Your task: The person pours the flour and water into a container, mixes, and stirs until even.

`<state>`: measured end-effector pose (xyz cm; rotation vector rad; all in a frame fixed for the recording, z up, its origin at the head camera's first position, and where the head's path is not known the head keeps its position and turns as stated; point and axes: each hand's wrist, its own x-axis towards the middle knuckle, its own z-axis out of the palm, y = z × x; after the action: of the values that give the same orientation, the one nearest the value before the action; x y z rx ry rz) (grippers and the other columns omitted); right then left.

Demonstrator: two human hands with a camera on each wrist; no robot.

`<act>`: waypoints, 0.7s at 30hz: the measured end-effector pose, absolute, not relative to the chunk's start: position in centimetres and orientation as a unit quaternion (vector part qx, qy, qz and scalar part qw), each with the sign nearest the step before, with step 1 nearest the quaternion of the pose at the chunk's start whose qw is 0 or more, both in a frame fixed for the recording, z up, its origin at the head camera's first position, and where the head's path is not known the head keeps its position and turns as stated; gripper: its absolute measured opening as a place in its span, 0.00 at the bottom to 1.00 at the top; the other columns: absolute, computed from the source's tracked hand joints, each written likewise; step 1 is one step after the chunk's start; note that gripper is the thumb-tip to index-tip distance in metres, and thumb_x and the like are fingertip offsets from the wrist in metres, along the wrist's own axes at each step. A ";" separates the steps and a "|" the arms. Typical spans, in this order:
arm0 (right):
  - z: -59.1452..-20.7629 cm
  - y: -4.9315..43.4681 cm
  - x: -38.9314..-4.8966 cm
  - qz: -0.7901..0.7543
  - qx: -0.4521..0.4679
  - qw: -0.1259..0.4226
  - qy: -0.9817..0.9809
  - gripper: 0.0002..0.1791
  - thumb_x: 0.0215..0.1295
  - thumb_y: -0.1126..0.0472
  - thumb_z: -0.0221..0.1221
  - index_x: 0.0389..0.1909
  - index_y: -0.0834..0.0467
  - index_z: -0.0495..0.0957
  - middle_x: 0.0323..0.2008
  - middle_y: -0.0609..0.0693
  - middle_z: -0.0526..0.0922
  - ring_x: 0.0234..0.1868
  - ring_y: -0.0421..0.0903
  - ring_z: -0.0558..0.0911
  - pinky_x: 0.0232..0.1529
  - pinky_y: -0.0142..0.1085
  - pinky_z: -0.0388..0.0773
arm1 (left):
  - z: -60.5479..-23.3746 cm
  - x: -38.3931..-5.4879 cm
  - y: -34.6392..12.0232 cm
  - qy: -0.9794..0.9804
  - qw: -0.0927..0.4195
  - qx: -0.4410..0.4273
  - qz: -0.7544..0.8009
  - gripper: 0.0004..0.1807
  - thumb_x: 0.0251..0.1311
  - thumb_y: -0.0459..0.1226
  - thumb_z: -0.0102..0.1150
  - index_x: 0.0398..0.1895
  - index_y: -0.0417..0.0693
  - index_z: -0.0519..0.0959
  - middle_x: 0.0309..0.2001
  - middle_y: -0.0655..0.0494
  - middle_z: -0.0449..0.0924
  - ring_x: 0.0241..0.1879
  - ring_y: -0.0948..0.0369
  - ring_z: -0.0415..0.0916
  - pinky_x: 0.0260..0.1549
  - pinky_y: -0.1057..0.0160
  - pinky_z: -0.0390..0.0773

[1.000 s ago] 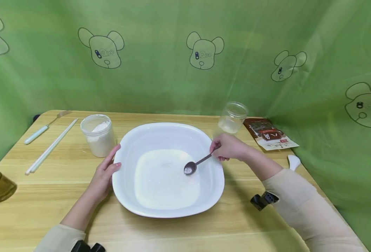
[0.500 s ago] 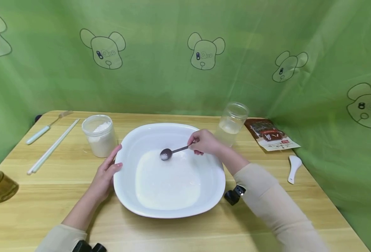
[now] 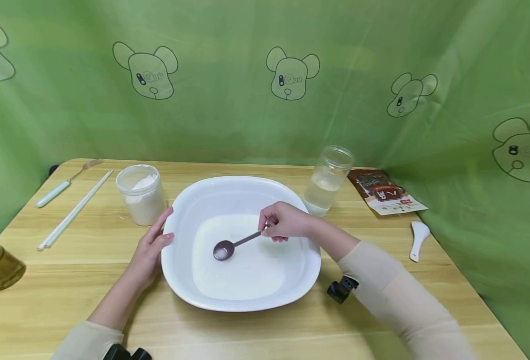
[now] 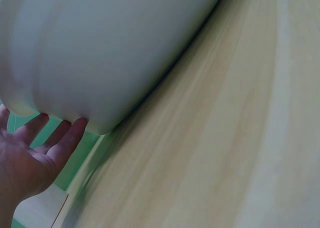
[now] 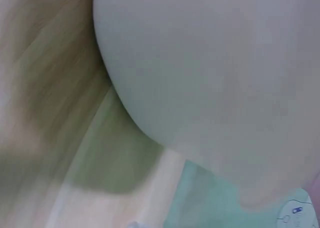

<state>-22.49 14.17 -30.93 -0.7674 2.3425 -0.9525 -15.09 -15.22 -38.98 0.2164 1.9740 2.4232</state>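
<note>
Right hand [image 3: 286, 221] pinches handle of dark spoon [image 3: 224, 248] over white basin [image 3: 246, 197], spoon's bowl on side nearer left hand [image 3: 147, 250]. Left hand, fingers extended, touches basin's rim and outer wall. Powder jar [image 3: 145, 207] stands just beyond left hand, clear jar of liquid [image 3: 321, 193] just beyond right hand.

I count two hands, a left hand [image 3: 146, 250] and a right hand [image 3: 287, 222], and one basin [image 3: 242, 200] mid-frame. There's one dark spoon [image 3: 223, 251] at centre, one white spoon [image 3: 420, 234] at right, one packet [image 3: 387, 194] at right, three containers [image 3: 145, 206], two chopsticks [image 3: 76, 209] and one blue-handled utensil [image 3: 53, 194] at left. Five cartoon heads [image 3: 153, 75] span the top.
</note>
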 end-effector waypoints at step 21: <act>-28.7 18.2 -24.4 -0.323 -0.202 0.171 0.908 0.03 0.51 0.73 0.55 0.24 0.63 0.73 0.11 0.52 0.71 0.12 0.42 0.69 0.12 0.30 0.66 | -39.0 -15.2 -15.2 0.622 0.007 0.067 0.780 0.29 0.59 0.33 0.43 0.65 0.53 0.53 0.64 0.46 0.45 0.41 0.64 0.71 0.33 0.63 0.76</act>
<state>-24.37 18.21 -28.68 -0.5745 2.5793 -0.9180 -15.17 -15.21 -39.04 0.2101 1.9467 2.4385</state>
